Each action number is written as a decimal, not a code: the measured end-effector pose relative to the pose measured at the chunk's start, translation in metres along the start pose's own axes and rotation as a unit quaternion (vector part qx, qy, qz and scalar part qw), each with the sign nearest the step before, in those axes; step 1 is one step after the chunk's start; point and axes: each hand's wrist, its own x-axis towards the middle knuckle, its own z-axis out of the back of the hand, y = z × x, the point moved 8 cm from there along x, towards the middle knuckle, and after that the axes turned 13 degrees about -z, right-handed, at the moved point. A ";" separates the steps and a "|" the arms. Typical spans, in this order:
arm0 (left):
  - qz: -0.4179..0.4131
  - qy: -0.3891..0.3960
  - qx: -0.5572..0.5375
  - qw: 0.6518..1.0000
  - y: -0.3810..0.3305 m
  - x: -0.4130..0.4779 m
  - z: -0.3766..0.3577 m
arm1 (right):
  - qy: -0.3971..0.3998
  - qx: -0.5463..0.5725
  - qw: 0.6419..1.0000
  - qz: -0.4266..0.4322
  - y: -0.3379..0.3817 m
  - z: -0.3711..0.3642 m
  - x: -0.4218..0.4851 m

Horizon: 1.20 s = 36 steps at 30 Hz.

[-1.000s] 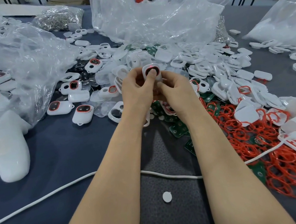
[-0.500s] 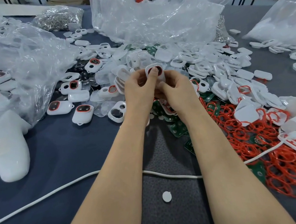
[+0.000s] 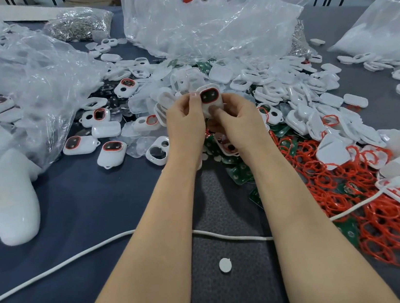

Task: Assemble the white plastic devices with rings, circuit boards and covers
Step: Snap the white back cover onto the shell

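1. The device [image 3: 208, 98] is pinched between both hands, left hand [image 3: 184, 120] at its 9 o'clock, right hand [image 3: 236, 118] at 5 o'clock, held above the heap of shells [image 3: 288, 94].
2. Since a second ago it's been tipped up, so the red-ringed window is now faced toward the camera.
3. Looks like the cover's been pressed home; probably gets dropped with the finished ones [image 3: 112, 151] at 8 o'clock.

A small assembly workshop: a cloth-covered bench [image 3: 59, 195] heaped with white plastic shells [image 3: 302, 102], loose red rings [image 3: 370, 218], green circuit boards [image 3: 240, 174] and bulk plastic bags [image 3: 215, 27].
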 end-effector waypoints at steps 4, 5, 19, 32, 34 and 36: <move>-0.009 0.025 0.013 1.000 0.001 -0.001 -0.004 | -0.017 0.003 1.000 -0.004 -0.001 0.004 0.000; -0.017 0.030 0.018 0.999 0.000 -0.001 -0.005 | -0.017 0.006 1.000 -0.007 -0.001 0.005 0.000; -0.056 0.024 0.090 0.994 -0.006 0.002 0.001 | 0.038 0.003 0.999 -0.017 0.002 -0.007 -0.006; -0.079 0.033 0.120 0.989 -0.008 0.001 0.000 | 0.042 -0.008 0.999 -0.009 0.002 -0.006 -0.007; -0.083 0.042 0.117 0.989 -0.008 0.000 -0.003 | 0.041 0.028 0.999 -0.016 0.002 -0.003 -0.007; -0.071 0.046 0.092 0.992 -0.007 -0.001 -0.005 | 0.035 0.047 0.998 -0.023 0.001 0.000 -0.006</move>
